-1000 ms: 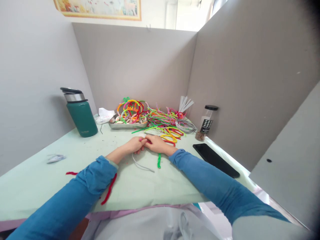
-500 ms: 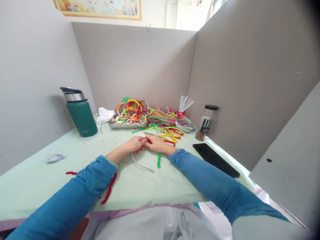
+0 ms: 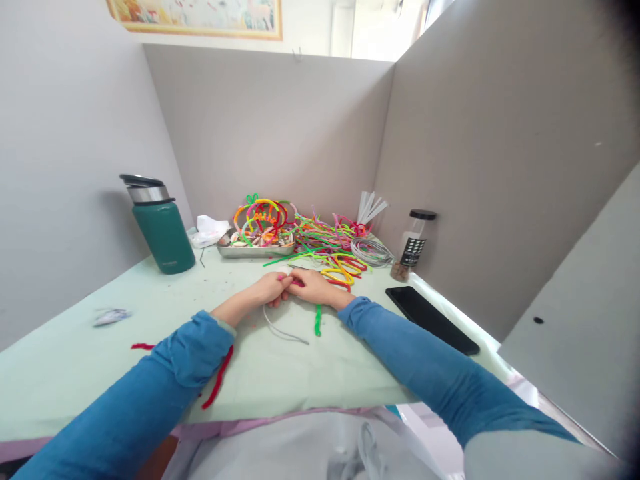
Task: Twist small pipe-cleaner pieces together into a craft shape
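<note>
My left hand point(image 3: 271, 289) and my right hand point(image 3: 311, 288) meet at the middle of the table, fingertips pinched together. Between them shows a bit of pink pipe cleaner point(image 3: 297, 283), most of it hidden by the fingers. A thin grey cord point(image 3: 286, 335) comes out below my left hand and curves over the cloth; its upper end is hidden. Under my right wrist a short green pipe cleaner point(image 3: 318, 321) sticks out. A red pipe cleaner point(image 3: 219, 380) lies partly beneath my left sleeve.
Behind my hands are a metal tray point(image 3: 256, 252) of colourful pieces, a heap of pipe cleaners point(image 3: 325, 233) and a coil of grey cord point(image 3: 373, 253). A green bottle point(image 3: 164, 237) stands left; a clear jar point(image 3: 413, 247) and a black phone point(image 3: 433, 320) are right. Grey partitions surround the table.
My fingers have shifted slightly, and a little more of the pink pipe cleaner shows at my right fingertips. A white bit seen just beyond the fingertips is now less visible.
</note>
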Available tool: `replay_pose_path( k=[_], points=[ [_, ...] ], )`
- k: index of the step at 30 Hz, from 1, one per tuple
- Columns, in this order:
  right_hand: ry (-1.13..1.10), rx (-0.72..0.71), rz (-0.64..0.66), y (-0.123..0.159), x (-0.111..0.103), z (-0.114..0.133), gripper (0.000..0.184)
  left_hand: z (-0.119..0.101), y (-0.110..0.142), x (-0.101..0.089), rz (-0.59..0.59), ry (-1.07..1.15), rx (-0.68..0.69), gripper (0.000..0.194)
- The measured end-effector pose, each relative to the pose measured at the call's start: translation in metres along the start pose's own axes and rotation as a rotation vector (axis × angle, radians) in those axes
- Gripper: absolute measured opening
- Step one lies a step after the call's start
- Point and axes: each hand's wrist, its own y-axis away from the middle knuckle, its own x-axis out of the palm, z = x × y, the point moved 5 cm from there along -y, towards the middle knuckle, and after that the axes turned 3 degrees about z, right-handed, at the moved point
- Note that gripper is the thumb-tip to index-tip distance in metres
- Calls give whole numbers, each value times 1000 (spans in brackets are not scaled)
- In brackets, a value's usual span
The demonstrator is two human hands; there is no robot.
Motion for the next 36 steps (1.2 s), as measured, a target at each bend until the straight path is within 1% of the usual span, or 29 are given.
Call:
replay_pose_path(
  k=[12, 21, 29, 36],
  points=[
    [-66, -9, 8, -1, 1, -2, 11, 3, -3, 0, -7, 29, -21, 34],
    [-48, 3, 6, -1, 2, -4, 11, 2, -1, -1, -12, 50, -7, 36],
    [-19, 26, 1, 0, 1, -2, 13, 2, -1, -1, -17, 64, 12, 33],
    [-17, 58, -25, 0, 2, -3, 14, 2, 1, -2, -28, 152, -12, 33]
  ],
)
